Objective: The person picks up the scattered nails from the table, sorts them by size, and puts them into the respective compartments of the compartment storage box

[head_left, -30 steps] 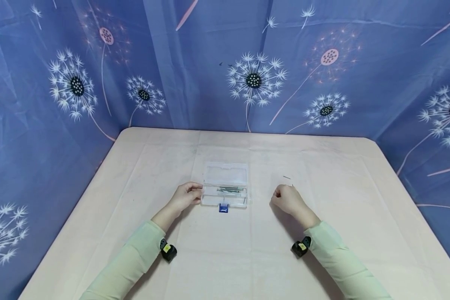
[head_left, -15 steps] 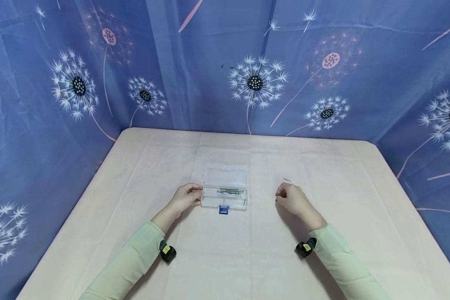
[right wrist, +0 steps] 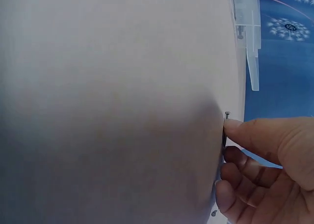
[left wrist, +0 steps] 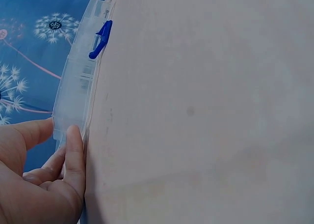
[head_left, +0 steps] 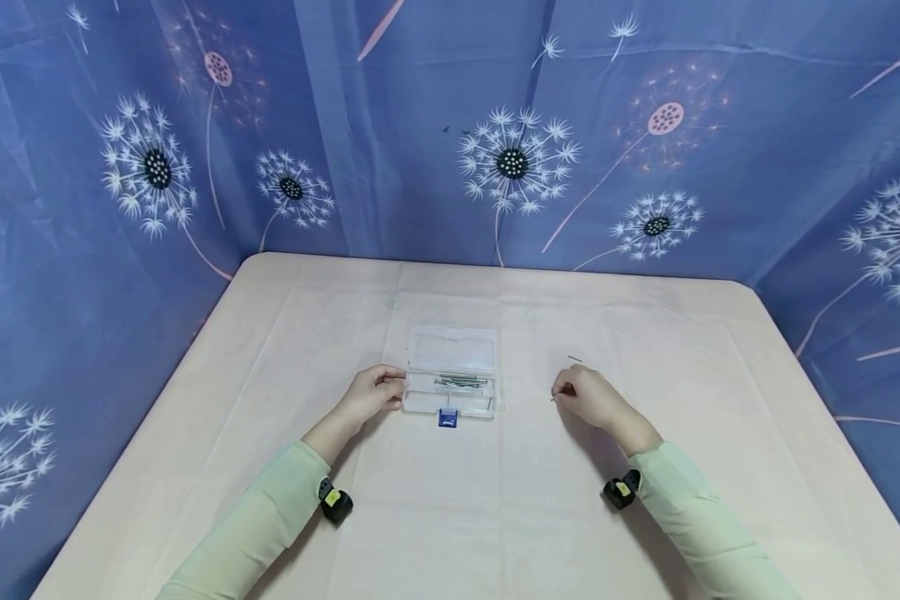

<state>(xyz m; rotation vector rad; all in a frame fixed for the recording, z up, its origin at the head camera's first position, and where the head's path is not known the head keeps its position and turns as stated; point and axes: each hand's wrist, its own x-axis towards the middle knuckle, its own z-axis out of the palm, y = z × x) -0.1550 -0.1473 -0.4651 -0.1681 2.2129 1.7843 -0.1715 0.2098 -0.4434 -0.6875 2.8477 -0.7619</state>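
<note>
In the head view a clear plastic box (head_left: 452, 406) lies with its lid (head_left: 453, 348) raised at the back and a blue latch (head_left: 447, 418) at the front. Several long, thin nails (head_left: 461, 382) fill part of its rear compartment. My left hand (head_left: 367, 397) holds the box's left end between thumb and fingers, seen closely in the left wrist view. To the right of the box, my right hand (head_left: 587, 398) pinches a small nail (right wrist: 227, 115), its flat head sticking out past thumb and fingertip in the right wrist view. The other fingers are curled.
Another nail (head_left: 575, 358) lies on the tabletop just beyond my right hand. A pale cloth (head_left: 450, 525) covers the table. Blue curtains with dandelion prints (head_left: 412, 167) hang behind it and along both sides.
My right hand has shifted slightly right, and the nail's end now shows at its fingertips. A loose nail seen beside that hand earlier no longer shows there. My left hand keeps its place.
</note>
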